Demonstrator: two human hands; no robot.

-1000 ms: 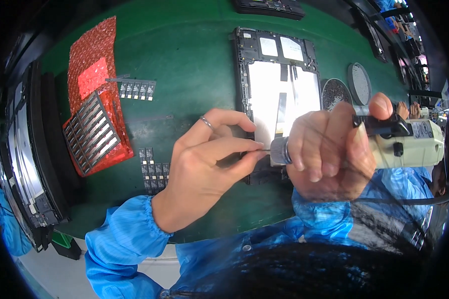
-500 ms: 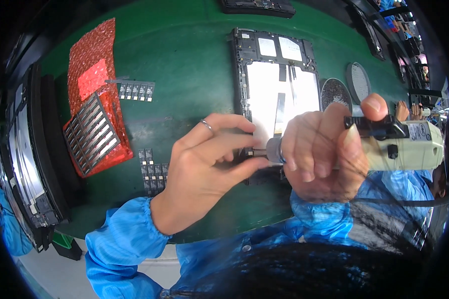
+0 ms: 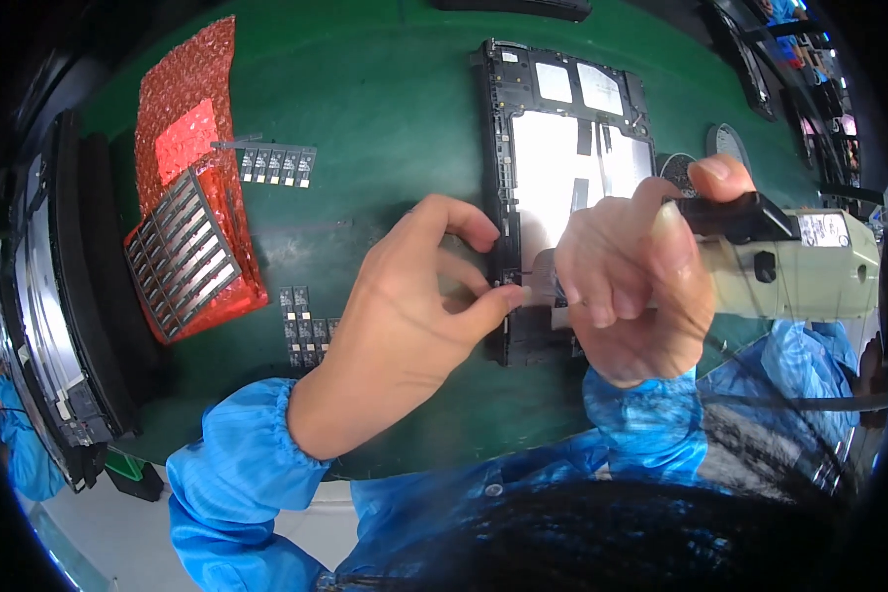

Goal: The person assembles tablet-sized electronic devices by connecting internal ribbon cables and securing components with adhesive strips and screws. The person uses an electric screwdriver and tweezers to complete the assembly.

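Observation:
An electric screwdriver (image 3: 799,261) with a pale green body and a black lever lies in my right hand (image 3: 641,276). My fingers wrap round its front end, thumb by the lever, and its nose points left. Beneath it is an opened tablet-like device (image 3: 543,163), a black frame with a large silver panel. At the frame's lower left edge, my left hand (image 3: 395,296) has its thumb and a finger pinched close to the screwdriver's tip. Whatever they hold is too small or hidden to make out. The screwdriver's bit is blurred.
To the left, a slotted black tray (image 3: 183,257) lies on red bubble wrap (image 3: 183,74). Small black parts (image 3: 276,166) sit beside it, with more parts (image 3: 301,321) nearer me. Round dishes (image 3: 726,148) stand beyond the screwdriver. Stacked device panels (image 3: 49,296) line the left edge.
My left fingers have drawn closer together by the screwdriver's tip, at the frame's edge. The screwdriver has shifted slightly along the device. The whole view has also moved a little.

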